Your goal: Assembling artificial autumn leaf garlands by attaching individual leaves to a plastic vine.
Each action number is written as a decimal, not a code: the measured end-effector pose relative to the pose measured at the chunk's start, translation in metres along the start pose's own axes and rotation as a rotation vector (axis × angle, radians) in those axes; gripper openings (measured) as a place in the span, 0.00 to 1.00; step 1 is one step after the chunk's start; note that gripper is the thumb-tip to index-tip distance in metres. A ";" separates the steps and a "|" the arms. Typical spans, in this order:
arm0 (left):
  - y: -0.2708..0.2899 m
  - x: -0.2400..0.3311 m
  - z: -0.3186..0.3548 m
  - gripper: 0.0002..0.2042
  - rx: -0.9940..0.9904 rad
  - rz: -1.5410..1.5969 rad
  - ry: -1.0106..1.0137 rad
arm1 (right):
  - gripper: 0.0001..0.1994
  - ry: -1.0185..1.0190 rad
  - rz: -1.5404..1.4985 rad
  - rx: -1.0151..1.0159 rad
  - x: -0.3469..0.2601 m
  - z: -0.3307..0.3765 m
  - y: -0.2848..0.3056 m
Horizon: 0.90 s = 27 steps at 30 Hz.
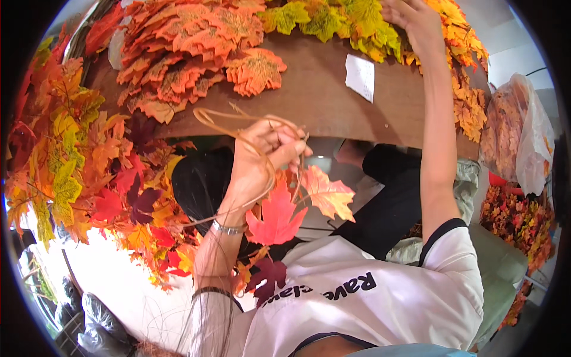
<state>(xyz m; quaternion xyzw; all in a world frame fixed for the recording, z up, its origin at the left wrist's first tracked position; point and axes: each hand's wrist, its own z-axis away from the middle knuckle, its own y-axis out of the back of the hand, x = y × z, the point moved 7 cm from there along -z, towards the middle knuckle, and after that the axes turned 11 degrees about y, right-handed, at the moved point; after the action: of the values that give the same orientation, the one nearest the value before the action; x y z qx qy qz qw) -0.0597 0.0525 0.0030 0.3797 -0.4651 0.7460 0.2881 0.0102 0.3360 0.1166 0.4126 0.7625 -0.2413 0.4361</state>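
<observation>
My left hand is closed in a pinch on a thin brown garland stem, which loops out to both sides of the fingers. A red artificial maple leaf, an orange-yellow leaf and a dark maroon leaf hang below that hand. My right arm stretches to the far side of the table, where my right hand is over a pile of green-yellow leaves. Its fingers are extended and touch the pile's right side; the top edge cuts off part of them.
Stacked orange leaves cover the brown table at the far left. A white paper slip lies near its middle. Yellow-orange leaves line the right end. Mixed leaf garlands hang at left. A plastic bag hangs at right.
</observation>
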 end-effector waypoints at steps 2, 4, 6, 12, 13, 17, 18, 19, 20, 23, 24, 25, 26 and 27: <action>0.002 0.002 0.003 0.06 0.046 0.053 -0.018 | 0.09 -0.212 -0.313 -0.160 0.032 0.054 -0.012; -0.001 0.001 0.002 0.07 0.013 0.057 -0.045 | 0.11 -0.374 -0.228 -0.263 0.028 0.133 -0.046; -0.004 0.003 0.001 0.07 0.006 0.082 -0.107 | 0.07 -0.573 -0.502 -0.208 0.031 0.192 -0.071; -0.001 -0.003 -0.004 0.08 0.024 0.122 -0.067 | 0.10 -0.490 -0.724 -0.252 0.024 0.234 -0.072; -0.001 -0.001 -0.005 0.08 0.026 0.115 -0.106 | 0.12 -0.624 -0.811 -0.102 0.030 0.239 -0.069; -0.009 -0.001 -0.002 0.07 -0.008 0.027 -0.039 | 0.07 -0.591 -1.239 0.181 0.057 0.214 -0.048; -0.010 -0.002 -0.002 0.07 -0.011 0.019 -0.038 | 0.06 -0.609 -1.138 0.240 0.057 0.216 -0.051; -0.011 -0.003 -0.003 0.07 -0.006 0.032 -0.023 | 0.06 -0.621 -1.039 0.298 0.052 0.217 -0.063; -0.011 -0.005 -0.003 0.07 -0.011 0.036 -0.021 | 0.05 -0.633 -0.940 0.354 0.048 0.221 -0.072; -0.010 -0.004 -0.006 0.06 -0.025 0.046 -0.024 | 0.04 -0.636 -0.859 0.178 0.032 0.237 -0.093; -0.010 -0.003 -0.005 0.06 -0.030 0.050 -0.024 | 0.04 -0.641 -0.834 0.129 0.028 0.240 -0.097; -0.010 -0.002 -0.003 0.06 -0.035 0.054 -0.025 | 0.04 -0.648 -0.839 0.066 0.026 0.239 -0.096; -0.009 -0.002 -0.002 0.06 -0.033 0.060 -0.013 | 0.06 -0.702 -0.902 0.046 0.027 0.240 -0.098; -0.010 -0.001 0.000 0.06 -0.034 0.068 -0.003 | 0.08 -0.753 -0.961 0.028 0.026 0.241 -0.100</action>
<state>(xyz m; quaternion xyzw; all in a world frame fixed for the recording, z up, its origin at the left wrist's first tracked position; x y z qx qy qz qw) -0.0513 0.0569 0.0068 0.3598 -0.4909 0.7467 0.2684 0.0311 0.1173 -0.0265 -0.0855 0.6536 -0.5503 0.5126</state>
